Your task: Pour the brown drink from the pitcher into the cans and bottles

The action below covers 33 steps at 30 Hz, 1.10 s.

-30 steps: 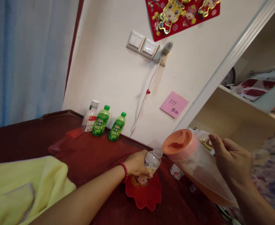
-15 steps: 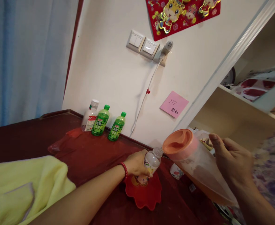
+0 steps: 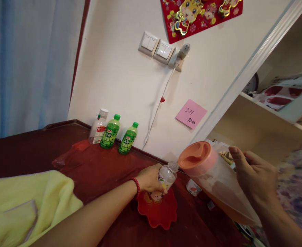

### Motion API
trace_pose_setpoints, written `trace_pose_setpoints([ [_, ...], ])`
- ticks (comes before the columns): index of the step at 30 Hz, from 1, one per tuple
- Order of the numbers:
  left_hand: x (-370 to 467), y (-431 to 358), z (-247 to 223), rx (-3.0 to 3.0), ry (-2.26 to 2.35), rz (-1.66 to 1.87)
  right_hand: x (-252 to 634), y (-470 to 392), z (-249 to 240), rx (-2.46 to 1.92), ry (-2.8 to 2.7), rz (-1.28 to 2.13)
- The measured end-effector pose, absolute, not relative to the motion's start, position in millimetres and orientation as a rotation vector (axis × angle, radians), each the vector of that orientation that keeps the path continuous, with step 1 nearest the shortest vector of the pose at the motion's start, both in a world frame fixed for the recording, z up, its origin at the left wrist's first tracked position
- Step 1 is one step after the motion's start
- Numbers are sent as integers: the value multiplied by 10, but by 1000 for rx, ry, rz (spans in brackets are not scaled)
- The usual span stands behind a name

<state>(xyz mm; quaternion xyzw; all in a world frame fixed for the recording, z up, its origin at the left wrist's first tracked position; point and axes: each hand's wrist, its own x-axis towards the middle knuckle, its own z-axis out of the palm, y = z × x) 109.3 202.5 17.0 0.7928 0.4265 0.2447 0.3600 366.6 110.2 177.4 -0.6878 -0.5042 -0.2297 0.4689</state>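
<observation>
Fingers of my left hand wrap round a clear plastic bottle, whose uncapped mouth leans to the right. Beneath it lies a red scalloped tray with a cartoon print. My right hand grips the handle of a translucent pitcher, tipped toward the left. Its orange lid almost meets the bottle's mouth; whether they touch I cannot tell. Brownish liquid shows low in the pitcher. Any stream between the two is too small to make out.
Against the wall stand two green drink bottles and a clear white-capped bottle. A yellow towel covers the table's left front. Behind the pitcher is a small printed white cup. A shelf opens at the right.
Almost nothing differs. Both hands, the bottle and the tilted pitcher keep their places, with only a slight shift of the view.
</observation>
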Motion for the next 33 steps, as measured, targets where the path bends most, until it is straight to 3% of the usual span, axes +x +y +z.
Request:
trace_pose_setpoints([
  [33, 1091, 2030, 177, 2055, 1077, 630, 3673, 1096, 1810, -1672, -1308, -698],
])
